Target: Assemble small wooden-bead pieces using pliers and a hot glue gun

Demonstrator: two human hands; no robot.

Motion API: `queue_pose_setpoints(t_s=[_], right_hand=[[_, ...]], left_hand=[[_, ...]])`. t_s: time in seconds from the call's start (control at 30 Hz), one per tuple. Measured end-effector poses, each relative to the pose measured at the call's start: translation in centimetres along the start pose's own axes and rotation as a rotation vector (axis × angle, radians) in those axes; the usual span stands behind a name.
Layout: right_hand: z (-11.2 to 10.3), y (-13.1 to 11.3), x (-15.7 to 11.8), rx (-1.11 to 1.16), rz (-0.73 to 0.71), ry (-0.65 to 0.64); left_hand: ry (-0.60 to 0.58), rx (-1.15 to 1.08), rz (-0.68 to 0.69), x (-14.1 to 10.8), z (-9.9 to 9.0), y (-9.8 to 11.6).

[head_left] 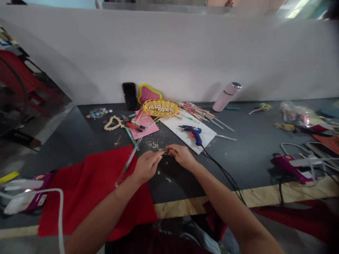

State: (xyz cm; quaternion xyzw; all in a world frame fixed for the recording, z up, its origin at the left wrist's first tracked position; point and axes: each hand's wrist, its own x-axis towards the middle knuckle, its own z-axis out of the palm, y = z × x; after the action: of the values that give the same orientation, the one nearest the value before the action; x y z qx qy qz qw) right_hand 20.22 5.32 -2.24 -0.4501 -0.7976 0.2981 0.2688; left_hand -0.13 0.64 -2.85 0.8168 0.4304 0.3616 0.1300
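Note:
My left hand [148, 164] and my right hand [181, 155] meet over the dark table, fingertips pinched close together. Between them is a small dark thing [166, 152], too tiny to make out; both hands seem to hold it. Pale crumbs [153, 144] lie scattered just beyond my fingers. To the right, a blue glue gun [194, 133] rests on a white sheet [172, 124]. A yellow basket [174, 112] of small pale pieces [160, 108] stands behind. Left of it are red-handled pliers [134, 126] on pink paper [148, 131] and a pale beaded, heart-like frame [113, 123].
Red felt [92, 176] covers the table's front left, with a clear glue stick [129, 160] across it. A pink bottle [225, 98] and a phone [129, 96] stand by the white partition [169, 53]. Purple power strips [293, 169] with cables sit at both sides. The glue gun's cord [225, 173] runs off the front edge.

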Motion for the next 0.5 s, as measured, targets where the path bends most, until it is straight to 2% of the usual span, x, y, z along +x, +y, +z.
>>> queue_pose_setpoints(t_s=[0.13, 0.27, 0.37, 0.5], right_hand=[[-0.6, -1.5, 1.0, 0.094, 0.044, 0.022], [-1.6, -3.6, 3.5, 0.093, 0.068, 0.023], [-1.7, -5.6, 6.5, -0.085, 0.043, -0.021], [0.0, -8.7, 11.5, -0.458, -0.122, -0.212]], left_hand=[[0.016, -0.029, 0.024, -0.4, -0.5, 0.7], [0.015, -0.034, 0.026, -0.6, -0.4, 1.0], [0.011, -0.075, 0.051, -0.7, 0.1, 0.8], [0.006, -0.129, 0.062, -0.9, 0.8, 0.3]])
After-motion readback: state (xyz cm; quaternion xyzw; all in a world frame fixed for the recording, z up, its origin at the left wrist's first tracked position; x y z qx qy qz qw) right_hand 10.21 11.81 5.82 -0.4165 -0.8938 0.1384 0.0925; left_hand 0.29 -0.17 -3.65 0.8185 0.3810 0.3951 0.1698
